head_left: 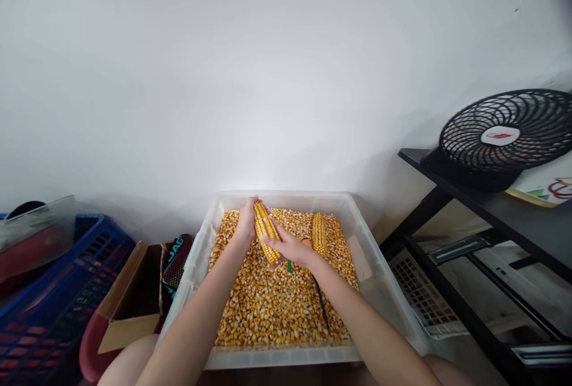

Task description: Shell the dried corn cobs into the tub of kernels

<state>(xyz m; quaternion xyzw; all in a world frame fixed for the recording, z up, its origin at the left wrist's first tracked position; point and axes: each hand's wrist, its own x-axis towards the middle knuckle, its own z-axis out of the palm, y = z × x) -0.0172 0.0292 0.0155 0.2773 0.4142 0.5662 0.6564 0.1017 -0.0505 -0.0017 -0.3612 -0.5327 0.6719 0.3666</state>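
Both my hands hold one yellow corn cob (264, 231), tilted with its upper end leaning left, above a bin of loose kernels. My left hand (246, 219) is closed round its upper left side. Lower down, my right hand (288, 246) grips it from the right, with the thumb across the kernels. A second corn cob (319, 234) lies on the loose corn kernels (263, 308) just right of my right hand. A thin black rod (322, 308) and a small green piece (289, 265) show near that hand, partly hidden by it.
The kernels fill a translucent plastic bin (286, 359) against the white wall. To the left stand an open cardboard box (134, 296) and a blue crate (49, 296). On the right, a black fan (500, 133) sits on a dark rack (482, 201), with a white basket (424, 296) below.
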